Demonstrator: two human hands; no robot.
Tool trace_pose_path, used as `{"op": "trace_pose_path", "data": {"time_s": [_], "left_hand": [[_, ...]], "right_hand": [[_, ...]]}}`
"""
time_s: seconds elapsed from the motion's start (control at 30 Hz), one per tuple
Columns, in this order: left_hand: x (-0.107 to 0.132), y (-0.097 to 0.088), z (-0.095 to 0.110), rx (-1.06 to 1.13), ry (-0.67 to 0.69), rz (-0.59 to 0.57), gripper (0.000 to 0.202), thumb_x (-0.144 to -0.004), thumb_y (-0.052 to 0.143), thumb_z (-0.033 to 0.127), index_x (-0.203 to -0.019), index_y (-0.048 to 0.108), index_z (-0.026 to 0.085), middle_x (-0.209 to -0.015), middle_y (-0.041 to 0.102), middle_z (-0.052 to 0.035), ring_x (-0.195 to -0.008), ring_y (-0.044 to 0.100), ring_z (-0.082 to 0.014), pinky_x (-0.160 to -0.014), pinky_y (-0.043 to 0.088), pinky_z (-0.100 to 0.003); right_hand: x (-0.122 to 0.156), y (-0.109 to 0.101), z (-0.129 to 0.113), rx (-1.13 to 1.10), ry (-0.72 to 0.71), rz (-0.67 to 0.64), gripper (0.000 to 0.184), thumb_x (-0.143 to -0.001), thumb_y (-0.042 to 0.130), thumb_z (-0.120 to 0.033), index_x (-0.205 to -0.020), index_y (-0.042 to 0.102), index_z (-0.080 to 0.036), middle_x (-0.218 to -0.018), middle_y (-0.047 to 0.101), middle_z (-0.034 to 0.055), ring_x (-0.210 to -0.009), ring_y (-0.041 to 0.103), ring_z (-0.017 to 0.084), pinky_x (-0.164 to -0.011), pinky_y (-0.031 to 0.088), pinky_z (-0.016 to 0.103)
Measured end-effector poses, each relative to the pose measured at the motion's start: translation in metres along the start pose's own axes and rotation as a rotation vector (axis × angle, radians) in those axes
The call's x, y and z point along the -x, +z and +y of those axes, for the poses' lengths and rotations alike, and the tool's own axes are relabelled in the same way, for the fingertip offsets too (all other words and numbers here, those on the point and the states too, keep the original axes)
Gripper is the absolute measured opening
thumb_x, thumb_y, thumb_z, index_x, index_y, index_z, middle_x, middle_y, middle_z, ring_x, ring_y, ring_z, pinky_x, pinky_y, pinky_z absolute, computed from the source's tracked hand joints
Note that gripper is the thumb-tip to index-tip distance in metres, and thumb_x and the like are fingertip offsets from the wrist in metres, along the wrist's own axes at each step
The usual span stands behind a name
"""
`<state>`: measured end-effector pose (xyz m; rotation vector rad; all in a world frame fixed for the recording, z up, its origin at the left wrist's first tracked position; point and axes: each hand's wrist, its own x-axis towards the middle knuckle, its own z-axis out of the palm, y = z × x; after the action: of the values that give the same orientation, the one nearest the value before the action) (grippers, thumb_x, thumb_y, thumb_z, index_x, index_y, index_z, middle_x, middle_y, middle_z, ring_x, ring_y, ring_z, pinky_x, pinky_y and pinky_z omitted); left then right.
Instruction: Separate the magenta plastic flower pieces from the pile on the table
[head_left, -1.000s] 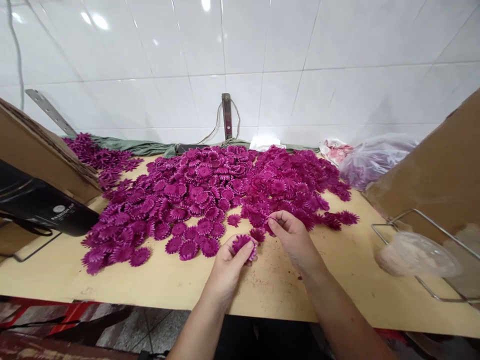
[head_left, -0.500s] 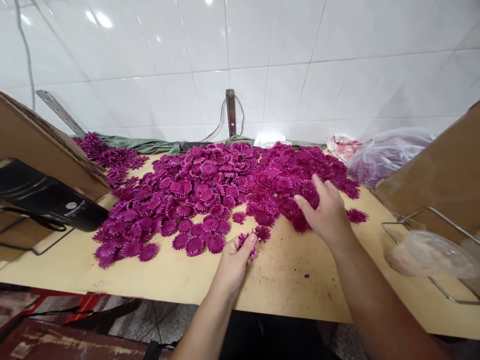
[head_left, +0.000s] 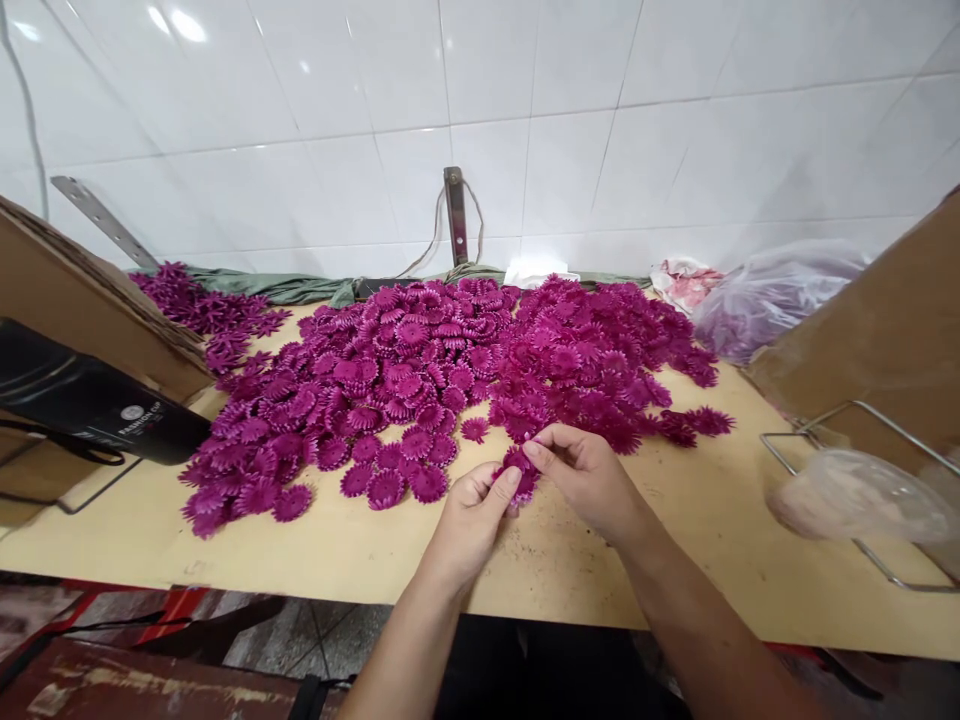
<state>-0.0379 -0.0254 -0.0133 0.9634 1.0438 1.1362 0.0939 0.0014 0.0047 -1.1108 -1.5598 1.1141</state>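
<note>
My left hand (head_left: pixel 471 517) and my right hand (head_left: pixel 585 480) meet over the near part of the wooden table (head_left: pixel 675 560), both pinched on a small purple flower piece (head_left: pixel 519 472) held between their fingertips. Just beyond them spreads a wide heap of purple flower pieces (head_left: pixel 420 380). Flat scalloped ones lie to the left and spikier ones (head_left: pixel 600 360) to the right.
A cardboard box (head_left: pixel 67 290) with a black bag (head_left: pixel 82 400) stands at the left. Another cardboard box (head_left: pixel 877 340) and a wire frame holding a clear bag (head_left: pixel 862 495) are at the right. A plastic bag (head_left: pixel 765 295) lies at the back right by the white tiled wall.
My right hand reached into the right-hand heap, then came back to my left hand. Both now pinch the flower piece together.
</note>
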Motion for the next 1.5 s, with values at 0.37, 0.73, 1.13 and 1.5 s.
{"op": "trace_pose_path", "data": {"time_s": [0.37, 0.73, 1.13, 1.5], "left_hand": [[0.003, 0.007, 0.003, -0.098, 0.107, -0.049, 0.036, -0.070, 0.062, 0.047, -0.055, 0.048, 0.017, -0.053, 0.044, 0.0035, -0.053, 0.038, -0.0099, -0.053, 0.031, -0.022], [0.020, -0.002, 0.005, -0.046, 0.045, -0.046, 0.032, -0.067, 0.066, 0.047, -0.062, 0.060, 0.016, -0.060, 0.053, 0.0008, -0.059, 0.045, -0.0114, -0.058, 0.036, -0.024], [-0.002, -0.003, -0.006, 0.045, 0.036, 0.066, 0.045, -0.058, 0.070, 0.055, -0.053, 0.050, 0.015, -0.053, 0.042, 0.0046, -0.054, 0.035, -0.0087, -0.056, 0.031, -0.022], [-0.003, 0.005, 0.003, -0.038, 0.096, -0.027, 0.047, -0.066, 0.062, 0.057, -0.051, 0.039, 0.018, -0.051, 0.031, 0.0066, -0.051, 0.026, -0.0081, -0.050, 0.026, -0.022]], "right_hand": [[-0.011, -0.003, -0.006, 0.159, 0.002, 0.218, 0.023, -0.073, 0.053, -0.033, -0.055, 0.048, -0.021, -0.048, 0.041, -0.0046, -0.047, 0.038, 0.011, -0.047, 0.031, 0.025], [-0.063, -0.073, 0.022, 0.442, 0.075, 0.700, 0.029, -0.067, 0.061, -0.030, -0.090, 0.064, -0.014, -0.081, 0.063, 0.0105, -0.065, 0.059, 0.021, -0.069, 0.046, 0.039], [0.012, 0.003, -0.021, -0.003, 0.073, -0.189, 0.009, -0.074, 0.060, -0.027, -0.079, 0.065, -0.021, -0.076, 0.067, 0.0015, -0.071, 0.062, 0.016, -0.066, 0.049, 0.030], [-0.004, -0.012, 0.007, -0.094, 0.111, 0.189, 0.016, -0.066, 0.064, -0.034, -0.065, 0.060, -0.019, -0.058, 0.055, -0.0016, -0.056, 0.048, 0.012, -0.054, 0.041, 0.026]]}}
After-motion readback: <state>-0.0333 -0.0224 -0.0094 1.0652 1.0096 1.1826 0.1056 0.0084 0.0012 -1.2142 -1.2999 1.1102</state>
